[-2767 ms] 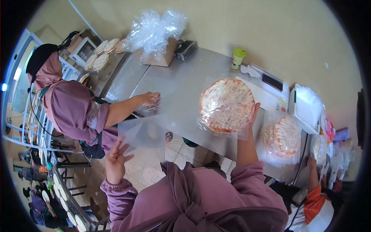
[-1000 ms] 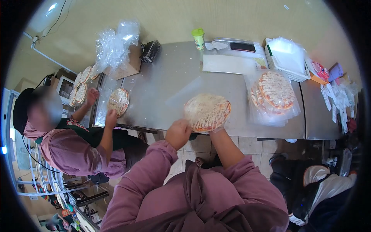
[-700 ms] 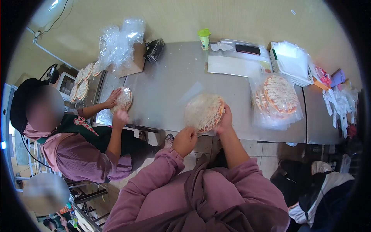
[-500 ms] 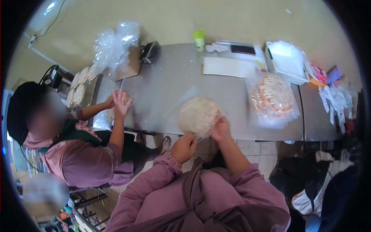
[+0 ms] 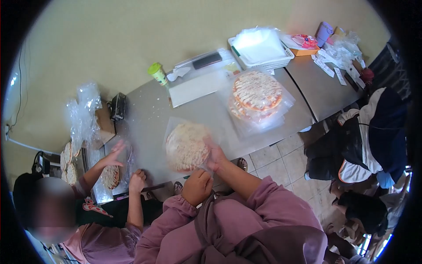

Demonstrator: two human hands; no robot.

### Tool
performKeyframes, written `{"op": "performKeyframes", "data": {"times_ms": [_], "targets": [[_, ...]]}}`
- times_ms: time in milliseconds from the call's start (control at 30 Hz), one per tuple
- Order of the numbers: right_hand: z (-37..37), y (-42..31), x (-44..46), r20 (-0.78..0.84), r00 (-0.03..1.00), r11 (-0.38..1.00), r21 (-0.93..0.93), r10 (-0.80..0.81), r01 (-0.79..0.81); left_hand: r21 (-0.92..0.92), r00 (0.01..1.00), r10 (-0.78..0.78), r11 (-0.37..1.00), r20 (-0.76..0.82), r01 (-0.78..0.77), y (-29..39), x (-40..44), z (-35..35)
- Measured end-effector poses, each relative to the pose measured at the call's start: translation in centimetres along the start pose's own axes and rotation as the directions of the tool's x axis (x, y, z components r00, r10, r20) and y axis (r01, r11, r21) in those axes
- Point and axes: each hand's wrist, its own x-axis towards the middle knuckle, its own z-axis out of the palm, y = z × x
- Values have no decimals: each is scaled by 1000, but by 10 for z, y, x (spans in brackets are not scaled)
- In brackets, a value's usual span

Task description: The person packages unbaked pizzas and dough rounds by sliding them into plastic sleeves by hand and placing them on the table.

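Note:
A pizza topped with pale shredded cheese (image 5: pixel 187 146), inside a clear plastic bag, is held up over the near edge of the metal table (image 5: pixel 145 110). My right hand (image 5: pixel 215 156) grips the bagged pizza at its right side, fingers partly hidden behind it. Closed at the bag's lower edge, my left hand (image 5: pixel 198 187) pinches the plastic close to my chest. To the right lies a stack of bagged pizzas (image 5: pixel 257 90), the top one streaked with white.
At left, a co-worker (image 5: pixel 105 224) has one hand raised above a pizza (image 5: pixel 110 177). Along the wall are a green cup (image 5: pixel 157 74), a white board (image 5: pixel 193 89), a phone (image 5: pixel 207 60), a white basket (image 5: pixel 281 59) of plastic sheets and a box with clear bags (image 5: pixel 105 123).
My view has swung to the right and tilted. Both my hands still hold the bagged pizza. The co-worker's hands have moved apart, showing a pizza below.

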Motion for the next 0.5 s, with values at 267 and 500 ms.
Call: {"op": "performKeyframes", "data": {"times_ms": [267,500], "targets": [[26,-181,-65,175,783,791,-32,-597,611,-174,977,177,972,118,-155,29,75,13],[14,-328,-110,278,510,533,8,-814,846,-248,960,122,967,251,-58,9,120,32]]}}
